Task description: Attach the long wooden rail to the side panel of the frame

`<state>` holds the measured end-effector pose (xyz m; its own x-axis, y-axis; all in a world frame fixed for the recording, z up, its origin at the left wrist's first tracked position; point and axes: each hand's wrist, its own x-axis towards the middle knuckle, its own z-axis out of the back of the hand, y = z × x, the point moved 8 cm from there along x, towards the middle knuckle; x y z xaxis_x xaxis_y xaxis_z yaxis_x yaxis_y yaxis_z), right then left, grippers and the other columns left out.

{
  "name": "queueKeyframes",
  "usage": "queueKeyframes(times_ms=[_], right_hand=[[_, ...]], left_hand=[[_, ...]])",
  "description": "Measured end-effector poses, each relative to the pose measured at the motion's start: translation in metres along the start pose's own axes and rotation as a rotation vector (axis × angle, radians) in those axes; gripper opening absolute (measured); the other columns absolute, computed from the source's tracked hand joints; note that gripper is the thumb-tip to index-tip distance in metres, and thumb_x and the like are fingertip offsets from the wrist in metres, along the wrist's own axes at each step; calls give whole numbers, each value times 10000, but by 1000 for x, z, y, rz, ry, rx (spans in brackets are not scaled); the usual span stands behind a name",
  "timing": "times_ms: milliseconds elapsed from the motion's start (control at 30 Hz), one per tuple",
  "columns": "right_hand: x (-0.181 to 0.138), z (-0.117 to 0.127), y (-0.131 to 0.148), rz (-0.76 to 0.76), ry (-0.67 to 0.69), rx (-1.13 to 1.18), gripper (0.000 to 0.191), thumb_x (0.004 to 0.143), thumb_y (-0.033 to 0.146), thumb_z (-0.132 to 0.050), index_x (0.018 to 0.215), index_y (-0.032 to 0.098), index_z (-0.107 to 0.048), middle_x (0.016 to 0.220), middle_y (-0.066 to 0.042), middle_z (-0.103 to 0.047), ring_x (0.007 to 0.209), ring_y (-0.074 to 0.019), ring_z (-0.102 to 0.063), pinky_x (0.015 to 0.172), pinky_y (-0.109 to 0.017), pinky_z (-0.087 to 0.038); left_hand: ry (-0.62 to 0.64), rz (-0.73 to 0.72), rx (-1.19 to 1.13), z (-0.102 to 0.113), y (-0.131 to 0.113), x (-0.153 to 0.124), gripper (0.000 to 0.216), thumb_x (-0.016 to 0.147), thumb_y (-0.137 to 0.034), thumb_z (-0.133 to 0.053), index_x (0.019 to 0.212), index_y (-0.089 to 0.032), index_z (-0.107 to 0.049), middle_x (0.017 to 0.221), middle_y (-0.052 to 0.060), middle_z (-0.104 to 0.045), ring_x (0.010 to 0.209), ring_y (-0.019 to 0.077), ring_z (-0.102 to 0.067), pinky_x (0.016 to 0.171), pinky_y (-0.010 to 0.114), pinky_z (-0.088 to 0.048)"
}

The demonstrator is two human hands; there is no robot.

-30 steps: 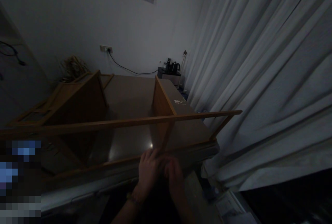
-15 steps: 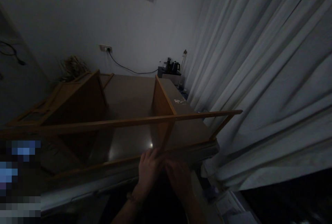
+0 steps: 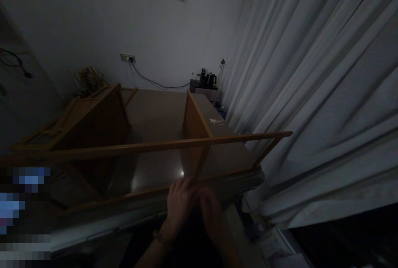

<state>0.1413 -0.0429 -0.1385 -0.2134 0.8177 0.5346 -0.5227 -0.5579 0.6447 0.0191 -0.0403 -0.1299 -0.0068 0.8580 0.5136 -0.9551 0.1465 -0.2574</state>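
Note:
A wooden furniture frame (image 3: 149,147) with brown panels lies on its side before me. My left hand (image 3: 178,199), a band round its wrist, rests at the frame's lower rail with its fingers curled over the edge, close to the foot of a short upright (image 3: 202,161). Just right of it, my right hand (image 3: 210,208) is closed, its fingertips drawn together near the same joint. Whatever lies between those fingertips is too dark and small to make out.
A padded surface (image 3: 149,206) supports the frame. Long pale curtains (image 3: 298,94) hang on the right. Behind stands a small cabinet (image 3: 203,90) with a black kettle (image 3: 211,79), its cable running to a wall socket (image 3: 127,57). Papers (image 3: 275,245) lie low at the right.
My right hand has turned slightly at the wrist, its fingertips staying by the joint. The left hand holds its place on the rail.

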Motion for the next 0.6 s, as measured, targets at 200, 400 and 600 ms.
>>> queueKeyframes(times_ms=[200, 400, 600], right_hand=[[-7, -12, -7, -138, -45, 133, 233, 1026, 277, -322, 1066, 212, -542, 699, 30, -640, 508, -110, -600, 476, -207, -484], [-6, -6, -8, -101, -59, 71, 220, 1010, 302, -386, 1104, 221, -567, 958, -45, -698, 812, -159, -674, 709, -274, -531], [-3, 6, -8, 48, -9, -66, 232, 978, 387, -484, 1059, 260, -661, 989, -61, -718, 911, -227, -633, 865, -404, -442]], left_hand=[[0, -1, -6, -1, 0, -1, 408, 796, -278, -731, 1153, -459, -648, 1105, -40, -692, 974, 236, -555, 822, 363, -402], [-6, -5, 17, -1, 0, -1, 385, 775, -278, -753, 1114, -443, -674, 1106, -40, -693, 966, 236, -558, 825, 364, -405], [-18, -13, 6, 0, 0, -1, 376, 779, -276, -753, 1108, -442, -677, 1104, -40, -689, 973, 226, -556, 824, 357, -403]])
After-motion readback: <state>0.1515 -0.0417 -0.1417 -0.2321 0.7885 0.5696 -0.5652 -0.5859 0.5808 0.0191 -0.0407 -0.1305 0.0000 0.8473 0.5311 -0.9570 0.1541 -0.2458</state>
